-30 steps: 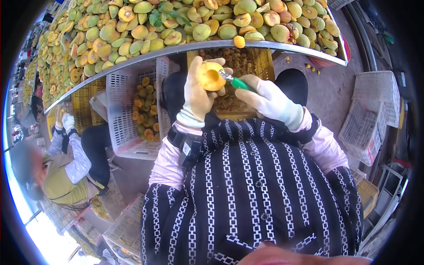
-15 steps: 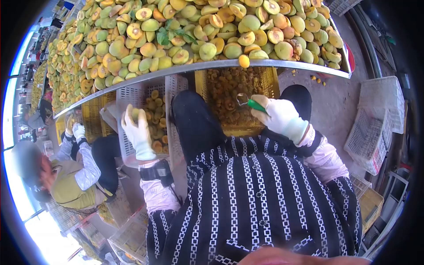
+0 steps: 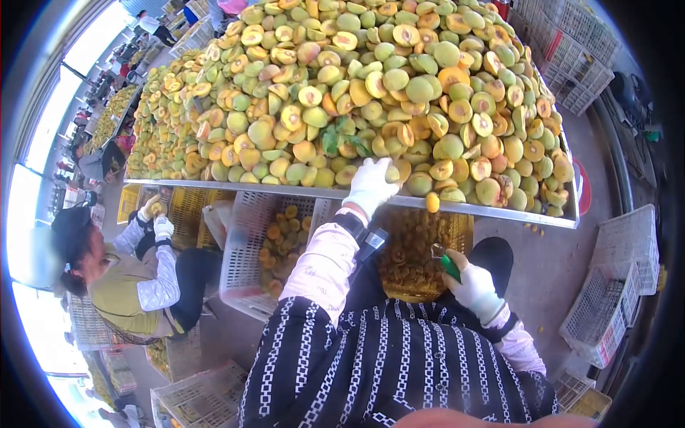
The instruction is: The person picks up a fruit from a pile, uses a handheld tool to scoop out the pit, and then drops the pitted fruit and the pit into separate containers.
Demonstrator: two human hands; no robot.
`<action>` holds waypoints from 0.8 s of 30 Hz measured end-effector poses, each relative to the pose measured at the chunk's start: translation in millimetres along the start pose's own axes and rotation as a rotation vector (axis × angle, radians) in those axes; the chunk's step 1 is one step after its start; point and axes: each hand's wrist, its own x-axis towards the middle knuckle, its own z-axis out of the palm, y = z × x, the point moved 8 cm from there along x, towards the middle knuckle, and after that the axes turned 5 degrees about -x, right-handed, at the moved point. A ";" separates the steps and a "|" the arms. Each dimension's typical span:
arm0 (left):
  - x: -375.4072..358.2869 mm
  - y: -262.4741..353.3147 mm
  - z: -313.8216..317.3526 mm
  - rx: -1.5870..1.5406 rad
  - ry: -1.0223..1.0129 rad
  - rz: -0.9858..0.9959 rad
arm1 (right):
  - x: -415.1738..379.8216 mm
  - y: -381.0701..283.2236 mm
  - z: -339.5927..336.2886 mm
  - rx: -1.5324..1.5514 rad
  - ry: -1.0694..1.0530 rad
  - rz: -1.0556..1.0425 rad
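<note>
A heap of halved peaches [image 3: 421, 89], green-yellow outside with orange flesh, fills the metal-edged table [image 3: 499, 212]. My left hand [image 3: 372, 187], in a white glove, reaches over the table's front rim, its fingers bent against a peach half [image 3: 392, 173] at the heap's edge. My right hand [image 3: 472, 287], also gloved, is closed on the green handle of a peach pitter [image 3: 449, 267] with a metal loop at its tip. It is held above a yellow crate [image 3: 460, 235] of brownish pits and scraps. Green leaves [image 3: 342, 137] lie among the fruit.
A white crate [image 3: 235, 253] with peach halves stands left of my legs. A co-worker [image 3: 132, 285] with gloved hands sits farther left. More white crates [image 3: 603, 307] are at the right. A small orange-yellow fruit [image 3: 432, 202] rests at the table rim.
My left hand has moved from above the white crate up and right to the heap. My right hand keeps the pitter. The view has tilted up, showing more of the table.
</note>
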 end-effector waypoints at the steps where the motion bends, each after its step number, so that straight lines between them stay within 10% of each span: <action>1: 1.7 -13.4 -2.6 -0.186 0.056 0.012 | -0.4 3.9 1.3 0.026 -0.001 0.023; 6: -36.8 -31.1 -32.2 -2.022 0.153 -0.049 | 12.6 -16.9 -14.5 0.205 0.151 -0.137; 10: -87.4 3.9 -51.2 -2.539 -0.005 0.048 | 26.0 -42.1 -26.9 0.298 0.215 -0.232; 20: -161.3 59.1 -6.9 -2.449 -0.102 -0.002 | 5.0 -95.2 -44.4 -0.003 0.237 -0.383; 24: -175.3 75.7 -32.1 -1.420 0.358 0.241 | -0.1 -103.8 -41.6 -0.195 0.300 -0.409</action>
